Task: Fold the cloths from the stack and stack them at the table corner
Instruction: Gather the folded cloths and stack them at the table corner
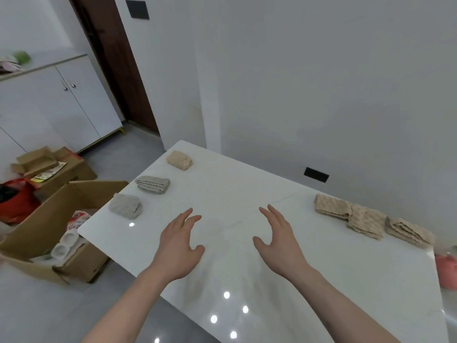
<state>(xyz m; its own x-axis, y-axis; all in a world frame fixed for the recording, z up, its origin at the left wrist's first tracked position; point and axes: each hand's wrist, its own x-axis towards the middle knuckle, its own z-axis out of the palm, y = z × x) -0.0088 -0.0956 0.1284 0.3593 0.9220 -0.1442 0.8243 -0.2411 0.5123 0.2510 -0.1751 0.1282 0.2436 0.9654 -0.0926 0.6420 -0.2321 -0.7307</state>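
Hands [228,243] spread, holding nothing — cloths [153,184] line table [321,280] edges.

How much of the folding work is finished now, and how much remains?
Done: three folded cloths along the table's left edge: beige, striped grey, plain grey. In hand: nothing; left hand and right hand hover open. Left: three beige waffle cloths at right.

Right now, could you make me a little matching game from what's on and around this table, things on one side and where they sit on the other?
Things:
1. grey rolled cloth
2. beige rolled cloth
3. pink object
4. cardboard box

Places:
A. table's far left corner
B. floor, left of the table
C. left table edge, nearest of three
D. beyond the table's right edge

Pairs: 1-C, 2-A, 3-D, 4-B
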